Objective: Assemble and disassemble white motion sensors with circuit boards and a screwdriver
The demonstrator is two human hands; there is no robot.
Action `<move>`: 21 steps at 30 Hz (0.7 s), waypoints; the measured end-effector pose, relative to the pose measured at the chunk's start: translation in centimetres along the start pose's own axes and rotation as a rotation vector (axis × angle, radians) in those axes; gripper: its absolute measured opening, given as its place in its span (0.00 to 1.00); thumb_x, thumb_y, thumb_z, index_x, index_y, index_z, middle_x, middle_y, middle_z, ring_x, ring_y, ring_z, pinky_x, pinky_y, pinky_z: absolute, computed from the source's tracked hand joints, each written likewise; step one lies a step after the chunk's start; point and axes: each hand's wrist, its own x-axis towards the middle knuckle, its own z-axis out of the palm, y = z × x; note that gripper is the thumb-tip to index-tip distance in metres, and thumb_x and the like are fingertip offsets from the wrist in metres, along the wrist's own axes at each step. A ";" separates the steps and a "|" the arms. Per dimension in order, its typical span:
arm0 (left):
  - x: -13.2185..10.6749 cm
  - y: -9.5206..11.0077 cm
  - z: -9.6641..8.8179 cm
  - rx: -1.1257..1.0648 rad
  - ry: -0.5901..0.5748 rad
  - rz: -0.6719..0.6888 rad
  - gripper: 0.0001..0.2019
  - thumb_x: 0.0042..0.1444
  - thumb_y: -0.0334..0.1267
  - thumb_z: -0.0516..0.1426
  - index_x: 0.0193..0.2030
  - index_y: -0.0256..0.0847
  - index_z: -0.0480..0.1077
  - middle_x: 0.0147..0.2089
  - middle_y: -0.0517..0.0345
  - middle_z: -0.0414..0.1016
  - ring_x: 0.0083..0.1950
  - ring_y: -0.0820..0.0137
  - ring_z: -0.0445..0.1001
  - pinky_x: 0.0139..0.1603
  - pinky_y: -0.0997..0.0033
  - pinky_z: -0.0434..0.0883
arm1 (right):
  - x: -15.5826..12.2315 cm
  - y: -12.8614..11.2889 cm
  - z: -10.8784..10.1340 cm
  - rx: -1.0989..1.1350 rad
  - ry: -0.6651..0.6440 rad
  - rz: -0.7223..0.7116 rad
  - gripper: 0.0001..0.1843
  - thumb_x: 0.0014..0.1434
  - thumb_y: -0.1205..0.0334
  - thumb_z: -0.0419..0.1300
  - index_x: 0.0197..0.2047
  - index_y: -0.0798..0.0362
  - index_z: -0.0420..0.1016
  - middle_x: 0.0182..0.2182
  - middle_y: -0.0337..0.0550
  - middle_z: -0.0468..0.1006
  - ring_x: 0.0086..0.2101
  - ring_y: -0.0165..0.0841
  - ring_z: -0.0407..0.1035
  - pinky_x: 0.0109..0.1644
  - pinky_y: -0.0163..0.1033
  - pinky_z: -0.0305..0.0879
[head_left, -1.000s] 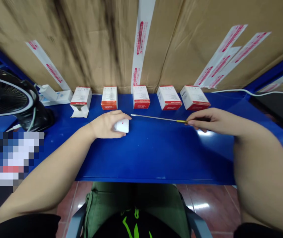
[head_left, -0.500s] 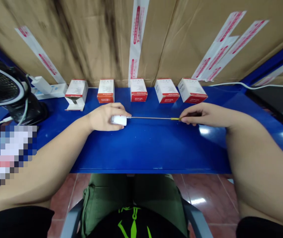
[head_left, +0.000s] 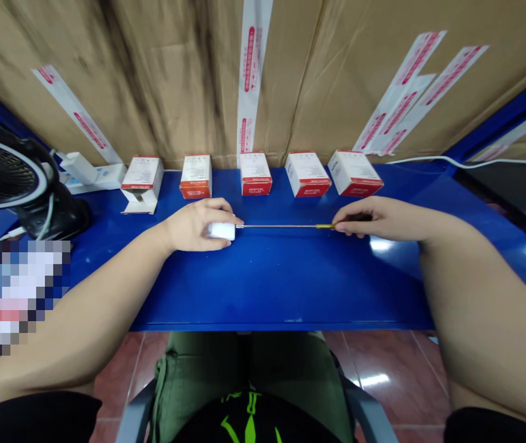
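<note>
Black fan (head_left: 18, 175) near taped cardboard (head_left: 285, 80).

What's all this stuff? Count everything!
Small block: 1, white, centre-left
Thin rod: 1, silvery-yellow, right of block
Cartons: 5, white-red, table's back
Fan: 1, black, table's left
Power strip: 1, white, back left
Cables: several, white, both sides
Table: 1, blue, middle
Cardboard: count unclear, brown, behind
Tape strips: several, white-red, on cardboard
Pixelated patch: 1, mixed colours, left
Floor tiles: several, reddish, below
Armrests: 2, grey, bottom
Trousers: 1 pair, green, bottom
Shirt: 1, black-green, bottom
Left hand: 1, bare, holding block
Right hand: 1, bare, holding rod
</note>
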 end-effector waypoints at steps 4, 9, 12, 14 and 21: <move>-0.1 -0.3 0.1 0.019 0.012 0.035 0.20 0.63 0.45 0.67 0.61 0.47 0.83 0.57 0.49 0.82 0.55 0.58 0.85 0.59 0.56 0.82 | 0.1 -0.2 -0.1 0.037 -0.043 0.061 0.36 0.57 0.20 0.67 0.36 0.48 0.88 0.27 0.44 0.82 0.27 0.35 0.73 0.30 0.42 0.71; -0.2 -0.6 0.3 0.040 0.047 0.077 0.20 0.64 0.48 0.67 0.61 0.45 0.83 0.57 0.48 0.83 0.54 0.58 0.85 0.57 0.58 0.82 | 0.0 -0.4 -0.4 0.045 -0.087 0.139 0.41 0.53 0.17 0.67 0.40 0.51 0.89 0.31 0.47 0.83 0.31 0.38 0.74 0.36 0.45 0.71; 0.0 -0.8 0.5 0.057 0.064 0.079 0.20 0.65 0.49 0.68 0.60 0.46 0.83 0.56 0.48 0.83 0.54 0.58 0.85 0.56 0.58 0.83 | -0.1 -0.3 -0.5 0.001 -0.095 0.115 0.40 0.52 0.18 0.67 0.39 0.49 0.87 0.31 0.46 0.84 0.32 0.38 0.74 0.37 0.45 0.69; 0.2 -0.8 0.6 0.067 0.076 0.085 0.19 0.65 0.49 0.68 0.60 0.46 0.84 0.56 0.48 0.83 0.54 0.58 0.85 0.56 0.57 0.83 | -0.1 -0.2 -0.5 -0.036 -0.078 0.087 0.39 0.53 0.18 0.66 0.39 0.48 0.85 0.32 0.45 0.84 0.33 0.39 0.73 0.38 0.46 0.69; 0.7 -0.1 1.0 0.112 0.053 0.085 0.20 0.66 0.49 0.67 0.61 0.45 0.83 0.57 0.48 0.83 0.54 0.57 0.85 0.57 0.56 0.83 | 0.4 0.2 0.2 -0.267 0.106 -0.108 0.28 0.65 0.31 0.61 0.30 0.46 0.68 0.33 0.46 0.79 0.32 0.39 0.70 0.37 0.45 0.65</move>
